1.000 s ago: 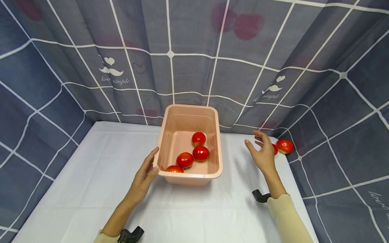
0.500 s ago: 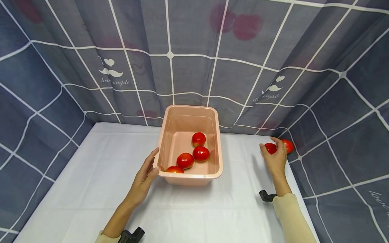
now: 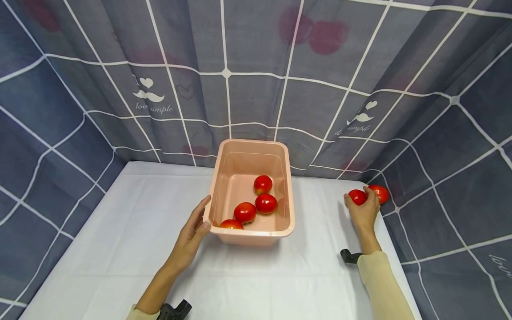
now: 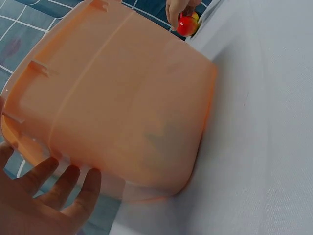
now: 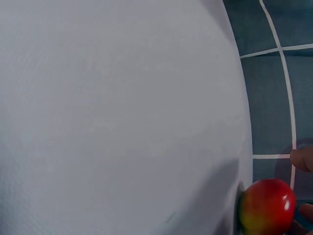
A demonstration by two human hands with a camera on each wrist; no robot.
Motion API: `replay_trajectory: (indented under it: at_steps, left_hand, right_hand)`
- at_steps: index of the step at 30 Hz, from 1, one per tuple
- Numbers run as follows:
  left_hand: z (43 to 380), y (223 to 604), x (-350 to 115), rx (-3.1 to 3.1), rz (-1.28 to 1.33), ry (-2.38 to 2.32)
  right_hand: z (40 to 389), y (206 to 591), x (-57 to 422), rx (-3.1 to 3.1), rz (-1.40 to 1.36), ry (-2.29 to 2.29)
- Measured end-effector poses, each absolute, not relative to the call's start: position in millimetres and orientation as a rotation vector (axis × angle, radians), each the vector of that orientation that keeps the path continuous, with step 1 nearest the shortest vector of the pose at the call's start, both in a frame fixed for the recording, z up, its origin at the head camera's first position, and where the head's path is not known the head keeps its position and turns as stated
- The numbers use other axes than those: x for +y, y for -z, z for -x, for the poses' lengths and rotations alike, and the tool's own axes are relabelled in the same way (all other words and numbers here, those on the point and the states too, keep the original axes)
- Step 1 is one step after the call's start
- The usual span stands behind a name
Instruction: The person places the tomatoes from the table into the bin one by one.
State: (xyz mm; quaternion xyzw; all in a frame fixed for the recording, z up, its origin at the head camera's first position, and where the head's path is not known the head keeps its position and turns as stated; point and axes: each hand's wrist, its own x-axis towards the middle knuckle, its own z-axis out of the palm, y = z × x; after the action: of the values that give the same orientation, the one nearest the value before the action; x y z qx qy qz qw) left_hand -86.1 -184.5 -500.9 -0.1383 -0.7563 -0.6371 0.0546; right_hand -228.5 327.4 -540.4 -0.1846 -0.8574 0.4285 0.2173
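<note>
A peach-coloured plastic bin (image 3: 224, 186) stands at the table's middle with several red apples (image 3: 266, 203) inside. My left hand (image 3: 188, 238) holds its near left corner, thumb at the front rim and fingers along the left side. In the left wrist view, fingertips (image 4: 90, 181) touch the outer wall of the bin (image 4: 132, 98). At the table's far right, my right hand (image 3: 365, 213) grips a red apple (image 3: 357, 197) between thumb and fingers. Another apple (image 3: 379, 194) lies just beyond that hand. In the right wrist view, an apple (image 5: 266, 208) with a yellow-green side shows beside partly visible fingers.
A white cloth covers the table (image 3: 312, 275). Grey-blue checked curtains (image 3: 256, 102) with white lines stand behind it and on both sides. The right-hand apples lie close to the table's back right corner and the curtain. A black camera mount (image 3: 350, 256) sits at my right wrist.
My right hand has moved right and closed its fingers around the nearer apple. The left hand and the bin stay in place.
</note>
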Motion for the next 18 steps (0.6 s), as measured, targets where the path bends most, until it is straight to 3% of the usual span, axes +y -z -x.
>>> replay_trajectory:
  at_steps: [18]
  left_hand:
    - [87, 500, -184, -2.302, 0.420, 1.918]
  right_hand:
    - [229, 555, 336, -2.413, 0.602, -1.295]
